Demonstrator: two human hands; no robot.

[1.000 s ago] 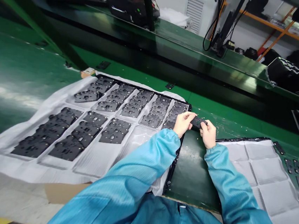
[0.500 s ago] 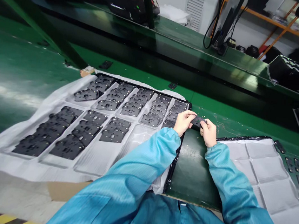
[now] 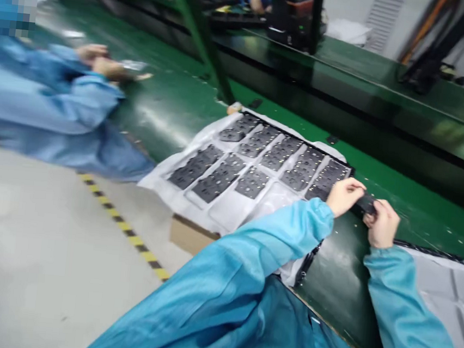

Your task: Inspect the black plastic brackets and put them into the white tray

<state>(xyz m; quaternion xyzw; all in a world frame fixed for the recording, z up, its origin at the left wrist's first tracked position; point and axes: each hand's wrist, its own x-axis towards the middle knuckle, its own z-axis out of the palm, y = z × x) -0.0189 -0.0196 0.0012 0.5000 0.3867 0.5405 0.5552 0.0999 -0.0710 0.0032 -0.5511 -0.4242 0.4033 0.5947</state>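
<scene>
A small flat black plate [image 3: 365, 203], blurred by motion, is held between my two hands over the green tabletop. My left hand [image 3: 345, 196] pinches its left end, and the fingers of my right hand [image 3: 382, 223] are closed on its right end. Just left of my hands lies a tray [image 3: 222, 210] lined with white sheet and divided into compartments. Most compartments hold overlapping black plates [image 3: 251, 182] with cut-outs, while some of the front ones show bare lining.
A second tray [image 3: 435, 275] with white lining lies at the right. A green post [image 3: 204, 40] slants up behind the left tray. At the left, a co-worker's hands [image 3: 101, 63] hold something over the bench. A cardboard box [image 3: 191, 236] is under the tray's front edge.
The view has swung left, so the co-worker and more floor now show. Both my hands keep hold of the black plate, which looks turned darker side up.
</scene>
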